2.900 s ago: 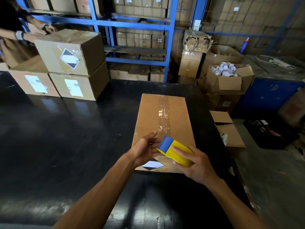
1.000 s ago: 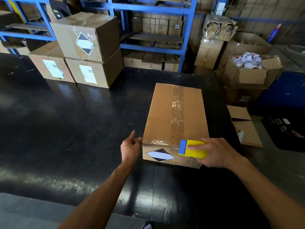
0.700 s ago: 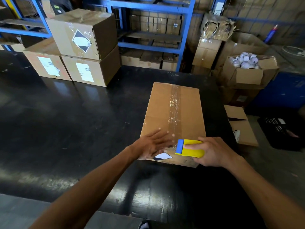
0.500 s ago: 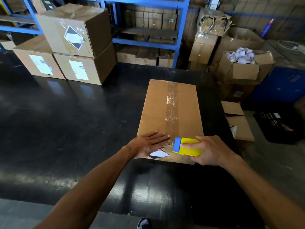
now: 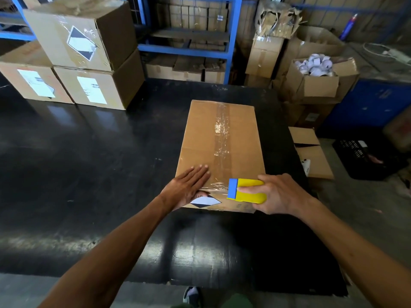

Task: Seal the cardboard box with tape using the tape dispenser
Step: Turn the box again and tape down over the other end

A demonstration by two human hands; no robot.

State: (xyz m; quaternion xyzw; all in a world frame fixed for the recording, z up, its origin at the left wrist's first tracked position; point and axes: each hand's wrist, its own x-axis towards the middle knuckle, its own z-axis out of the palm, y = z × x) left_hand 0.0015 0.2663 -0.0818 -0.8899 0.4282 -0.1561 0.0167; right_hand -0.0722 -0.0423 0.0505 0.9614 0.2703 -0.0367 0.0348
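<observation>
Nearby, stacked boxes — well apart from cardboard box

Taped cardboard box flat; yellow-blue tape dispenser at near edge.

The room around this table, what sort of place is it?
Most likely a warehouse or packing room. Blue metal shelving holds rows of cartons, labelled cardboard boxes are stacked on the black table, and an open box of white rolls stands nearby.

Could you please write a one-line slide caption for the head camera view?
Left hand flat on the taped cardboard box while the right hand holds the yellow tape dispenser at its near edge.
</observation>
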